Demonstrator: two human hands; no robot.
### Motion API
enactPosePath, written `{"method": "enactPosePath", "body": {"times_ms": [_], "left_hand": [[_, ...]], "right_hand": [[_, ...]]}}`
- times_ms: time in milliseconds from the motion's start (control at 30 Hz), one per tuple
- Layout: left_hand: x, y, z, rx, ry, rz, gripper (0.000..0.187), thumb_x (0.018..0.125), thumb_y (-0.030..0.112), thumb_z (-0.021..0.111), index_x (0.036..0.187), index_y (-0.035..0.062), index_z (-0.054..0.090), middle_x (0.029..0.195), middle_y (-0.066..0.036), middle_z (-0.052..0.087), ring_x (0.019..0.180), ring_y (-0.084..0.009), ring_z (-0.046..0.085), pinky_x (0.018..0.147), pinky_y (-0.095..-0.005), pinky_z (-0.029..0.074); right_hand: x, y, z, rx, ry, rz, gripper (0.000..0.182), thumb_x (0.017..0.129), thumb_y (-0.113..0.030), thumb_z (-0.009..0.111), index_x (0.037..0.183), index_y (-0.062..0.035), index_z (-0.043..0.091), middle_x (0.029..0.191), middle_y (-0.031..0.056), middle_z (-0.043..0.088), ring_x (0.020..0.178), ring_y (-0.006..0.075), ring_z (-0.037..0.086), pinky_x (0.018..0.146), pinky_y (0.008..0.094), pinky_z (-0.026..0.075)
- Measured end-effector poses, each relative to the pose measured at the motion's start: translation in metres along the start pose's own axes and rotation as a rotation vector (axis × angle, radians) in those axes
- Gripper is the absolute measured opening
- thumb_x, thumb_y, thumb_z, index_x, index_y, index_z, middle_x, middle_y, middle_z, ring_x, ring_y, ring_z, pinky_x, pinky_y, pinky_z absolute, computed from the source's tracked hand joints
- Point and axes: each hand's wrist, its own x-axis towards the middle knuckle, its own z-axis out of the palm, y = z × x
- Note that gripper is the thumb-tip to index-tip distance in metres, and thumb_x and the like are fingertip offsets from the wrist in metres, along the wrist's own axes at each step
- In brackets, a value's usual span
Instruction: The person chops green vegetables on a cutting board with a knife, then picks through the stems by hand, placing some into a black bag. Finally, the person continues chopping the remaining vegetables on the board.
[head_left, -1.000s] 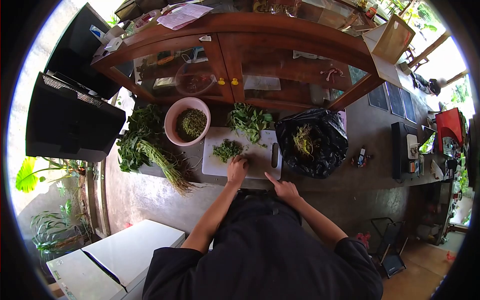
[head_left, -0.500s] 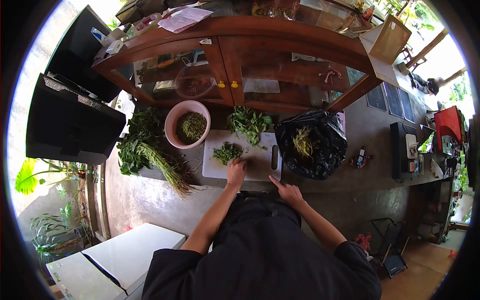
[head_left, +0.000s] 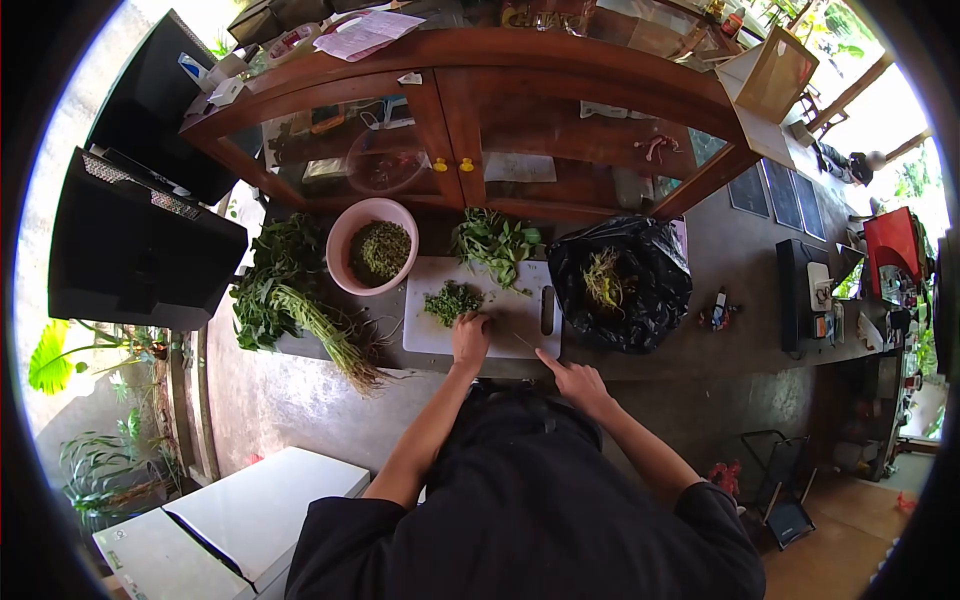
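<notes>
My left hand (head_left: 470,342) rests on a white cutting board (head_left: 425,335), fingers curled together beside a pile of chopped green leaves (head_left: 452,302). Whatever lies under those fingers is hidden. Gripped in my right hand (head_left: 582,382), at the board's front edge, is a knife (head_left: 523,341); its thin blade points up and left over the board, and my index finger stretches along it. Whole leafy sprigs (head_left: 496,243) lie across the board's far edge. A pink bowl (head_left: 338,262) of chopped greens stands at the back left.
Left of the bowl lies a bundle of long-stemmed greens with roots (head_left: 318,325). A black plastic bag (head_left: 665,300) holding yellowish stems and roots sits right of the board. Behind stands a wooden glass-door cabinet (head_left: 590,75). A small dark object (head_left: 718,315) lies farther right.
The knife blade now shows more clearly at my right hand, angled over the board. My left hand's fingers have drawn in slightly. The view has shifted a little.
</notes>
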Motion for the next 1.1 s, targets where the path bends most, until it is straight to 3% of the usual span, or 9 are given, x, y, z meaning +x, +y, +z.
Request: {"method": "enactPosePath", "body": {"times_ms": [333,533,800,933,1100], "left_hand": [[0.0,0.003,-0.003,-0.007,-0.032,-0.056,0.015,0.083,0.008,0.065,0.094,0.0089,0.076,0.097,-0.01,0.069,0.098,-0.0335,0.061,0.088,-0.0424,0.05],[0.0,0.001,-0.002,-0.017,-0.042,-0.063,0.013,0.083,0.01,0.066,0.093,0.0093,0.075,0.097,-0.01,0.068,0.098,-0.033,0.061,0.087,-0.0423,0.051],[0.0,0.002,-0.001,0.001,0.0,-0.043,0.012,0.084,0.01,0.066,0.092,0.0086,0.075,0.096,-0.009,0.069,0.096,-0.0328,0.061,0.086,-0.0417,0.051],[-0.001,0.001,0.002,0.015,0.003,-0.064,0.012,0.084,0.011,0.066,0.091,0.0079,0.075,0.096,-0.009,0.07,0.096,-0.0327,0.062,0.087,-0.0419,0.05],[-0.001,-0.004,0.005,-0.008,0.011,-0.059,0.012,0.083,0.011,0.066,0.09,0.0082,0.075,0.095,-0.009,0.07,0.095,-0.0329,0.062,0.086,-0.0423,0.049]], "right_hand": [[-0.001,-0.017,-0.023,-0.049,-0.051,-0.008,0.082,0.084,-0.011,0.059,0.156,-0.0339,0.026,0.082,0.0206,0.067,0.072,0.039,0.068,0.069,0.05,0.056],[0.002,-0.014,-0.018,-0.079,-0.06,-0.014,0.084,0.084,-0.01,0.058,0.156,-0.0348,0.024,0.082,0.0193,0.068,0.073,0.0382,0.069,0.069,0.0493,0.056],[0.02,0.007,0.031,0.041,0.023,-0.051,0.083,0.085,-0.011,0.054,0.156,-0.0394,0.021,0.067,0.0194,0.064,0.063,0.0404,0.066,0.064,0.0543,0.055],[0.019,0.006,0.033,-0.008,0.025,-0.052,0.083,0.086,-0.012,0.054,0.156,-0.0413,0.02,0.068,0.0198,0.065,0.064,0.0408,0.066,0.065,0.0547,0.055],[0.002,0.021,0.024,-0.015,-0.119,0.012,0.083,0.087,-0.014,0.054,0.155,-0.0451,0.017,0.075,0.021,0.067,0.069,0.0416,0.067,0.07,0.0555,0.055]]}}
